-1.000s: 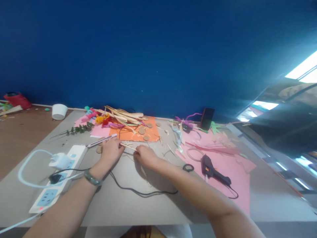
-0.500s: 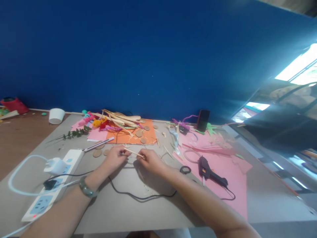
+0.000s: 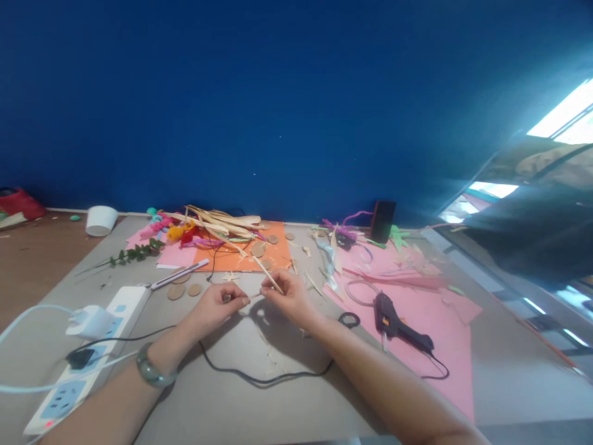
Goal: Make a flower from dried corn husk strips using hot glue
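Note:
My right hand (image 3: 290, 296) is raised a little above the grey table (image 3: 231, 395) and pinches a thin pale straw strip (image 3: 267, 272) that slants up and to the left. My left hand (image 3: 215, 304) is closed just left of it, fingertips pinched on the strip's lower end and nearly touching the right fingers. A green bangle (image 3: 151, 371) sits on my left wrist. A black cable (image 3: 259, 376) curves across the table under both forearms.
A black glue gun (image 3: 396, 318) lies on pink paper (image 3: 440, 346) to the right, beside a black ring (image 3: 348, 319). Behind the hands are orange paper (image 3: 241, 256) with straw strips, cardboard discs (image 3: 176, 292) and a white pen (image 3: 178, 275). A power strip (image 3: 83, 358) lies left; a phone (image 3: 383, 221) leans on the blue wall.
Both hands lifted off the table and drew slightly nearer me. The straw strip turned from nearly level between the hands to slanting upward from my right hand.

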Demonstrator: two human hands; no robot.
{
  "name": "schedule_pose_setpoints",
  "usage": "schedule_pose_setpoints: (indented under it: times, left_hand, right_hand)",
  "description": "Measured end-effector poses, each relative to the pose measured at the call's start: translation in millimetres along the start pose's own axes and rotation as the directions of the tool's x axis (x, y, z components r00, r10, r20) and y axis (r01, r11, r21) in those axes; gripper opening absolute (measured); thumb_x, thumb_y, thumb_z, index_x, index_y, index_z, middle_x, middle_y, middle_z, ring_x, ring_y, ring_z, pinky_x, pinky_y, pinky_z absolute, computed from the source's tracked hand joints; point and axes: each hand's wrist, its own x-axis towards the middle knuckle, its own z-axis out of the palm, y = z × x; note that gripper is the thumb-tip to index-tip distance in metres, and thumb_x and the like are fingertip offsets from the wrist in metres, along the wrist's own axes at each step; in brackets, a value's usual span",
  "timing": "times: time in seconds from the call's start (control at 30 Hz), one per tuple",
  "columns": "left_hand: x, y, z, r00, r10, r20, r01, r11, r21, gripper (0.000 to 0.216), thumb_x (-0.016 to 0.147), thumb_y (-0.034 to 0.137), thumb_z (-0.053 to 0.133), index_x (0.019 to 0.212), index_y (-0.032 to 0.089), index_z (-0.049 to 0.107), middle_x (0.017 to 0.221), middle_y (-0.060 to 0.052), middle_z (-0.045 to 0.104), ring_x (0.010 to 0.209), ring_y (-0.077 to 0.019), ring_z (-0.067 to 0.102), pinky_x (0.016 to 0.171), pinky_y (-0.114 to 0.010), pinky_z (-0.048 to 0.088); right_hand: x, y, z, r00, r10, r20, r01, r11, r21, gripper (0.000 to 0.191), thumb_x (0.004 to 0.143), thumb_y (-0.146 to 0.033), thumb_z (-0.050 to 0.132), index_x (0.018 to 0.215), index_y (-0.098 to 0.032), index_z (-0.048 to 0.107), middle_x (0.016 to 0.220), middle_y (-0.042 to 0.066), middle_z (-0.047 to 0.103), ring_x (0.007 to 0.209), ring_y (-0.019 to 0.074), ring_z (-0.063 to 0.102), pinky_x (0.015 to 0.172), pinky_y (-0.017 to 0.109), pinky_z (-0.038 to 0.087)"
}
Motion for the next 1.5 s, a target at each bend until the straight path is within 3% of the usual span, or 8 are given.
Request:
schedule_pose_setpoints:
  times: [0.17, 0.37, 0.6, 0.87, 1.0, 1.13, 1.33, 1.5]
  left_hand:
    - [-2.8, -0.7, 0.2, 0.998, -0.005, -0.061, -0.002, 0.993, -0.12, 0.021, 0.073, 0.038, 0.069, 0.069, 0.018, 0.068, 0.066, 0.0, 0.062, 0.06, -0.0131, 0.052, 0.056, -0.024, 0.039]
    - [-6.7, 2.9, 3.6, 0.996, -0.023, -0.088, 0.006, 0.983, -0.185, 0.023, 0.073, 0.037, 0.07, 0.065, 0.017, 0.066, 0.063, 0.001, 0.057, 0.059, -0.012, 0.047, 0.057, -0.024, 0.036]
    - [-7.6, 4.5, 7.9, 0.996, 0.03, -0.08, -0.041, 0.989, -0.144, 0.023, 0.072, 0.035, 0.071, 0.061, 0.016, 0.065, 0.061, 0.0, 0.056, 0.061, -0.0132, 0.048, 0.06, -0.026, 0.038]
    - [-7.7, 0.8, 5.1, 0.991, 0.115, -0.076, -0.122, 0.987, -0.105, 0.018, 0.075, 0.032, 0.069, 0.065, 0.017, 0.066, 0.066, -0.001, 0.059, 0.066, -0.0147, 0.052, 0.065, -0.027, 0.039]
    - [-7.9, -1.3, 4.8, 0.988, 0.112, -0.111, -0.128, 0.98, -0.15, 0.018, 0.075, 0.033, 0.069, 0.066, 0.017, 0.066, 0.067, -0.001, 0.06, 0.066, -0.0147, 0.052, 0.064, -0.027, 0.04]
    - [-8.0, -3.8, 5.0, 0.989, 0.058, -0.137, -0.091, 0.966, -0.243, 0.018, 0.076, 0.034, 0.07, 0.069, 0.017, 0.067, 0.068, -0.001, 0.059, 0.065, -0.0137, 0.05, 0.061, -0.025, 0.039]
    - [-8.2, -5.9, 7.0, 0.989, 0.048, -0.139, -0.083, 0.963, -0.255, 0.018, 0.075, 0.032, 0.071, 0.067, 0.017, 0.067, 0.065, 0.001, 0.057, 0.063, -0.0117, 0.049, 0.061, -0.024, 0.038]
    - [-9.7, -6.9, 13.3, 0.993, -0.018, -0.121, -0.015, 0.965, -0.263, 0.019, 0.074, 0.034, 0.072, 0.07, 0.016, 0.07, 0.07, -0.002, 0.064, 0.067, -0.0141, 0.055, 0.064, -0.026, 0.041]
  right_hand:
    - [-1.1, -10.6, -7.0, 0.991, 0.081, -0.106, -0.077, 0.996, 0.033, 0.016, 0.073, -0.03, 0.066, 0.08, -0.018, 0.058, 0.071, -0.002, 0.057, 0.064, 0.0118, 0.051, 0.062, 0.025, 0.041]
    - [-5.4, -12.4, -1.2, 0.978, 0.193, 0.084, -0.202, 0.974, 0.101, 0.023, 0.072, -0.033, 0.068, 0.086, -0.017, 0.061, 0.061, -0.005, 0.049, 0.047, 0.006, 0.037, 0.045, 0.02, 0.028]
    - [-10.4, -7.8, 7.1, 0.978, 0.184, 0.099, -0.193, 0.976, 0.101, 0.023, 0.076, -0.039, 0.066, 0.073, -0.018, 0.057, 0.051, -0.008, 0.04, 0.045, 0.0066, 0.032, 0.045, 0.021, 0.025]
    - [-9.8, -8.9, 6.1, 0.987, 0.146, 0.07, -0.156, 0.973, 0.17, 0.022, 0.078, -0.038, 0.063, 0.076, -0.018, 0.053, 0.054, -0.007, 0.043, 0.043, 0.0055, 0.03, 0.041, 0.021, 0.022]
    - [-7.2, -11.2, 3.0, 0.989, 0.144, 0.012, -0.144, 0.965, 0.22, 0.024, 0.083, -0.041, 0.056, 0.077, -0.019, 0.049, 0.052, -0.009, 0.036, 0.041, 0.0057, 0.024, 0.04, 0.021, 0.02]
    - [-8.3, -13.8, 1.1, 0.988, 0.153, 0.009, -0.153, 0.98, 0.129, 0.021, 0.087, -0.039, 0.051, 0.079, -0.021, 0.044, 0.059, -0.008, 0.041, 0.045, 0.007, 0.03, 0.043, 0.02, 0.023]
    - [-16.1, -16.4, 5.6, 0.976, 0.12, 0.184, -0.103, 0.99, -0.099, 0.017, 0.092, -0.029, 0.044, 0.078, -0.02, 0.049, 0.061, -0.005, 0.044, 0.055, 0.0105, 0.039, 0.053, 0.023, 0.032]
    - [-18.0, -11.6, 10.4, 0.972, 0.046, 0.232, -0.024, 0.995, -0.097, 0.015, 0.087, -0.031, 0.053, 0.08, -0.018, 0.051, 0.069, -0.003, 0.048, 0.063, 0.0111, 0.042, 0.059, 0.023, 0.035]
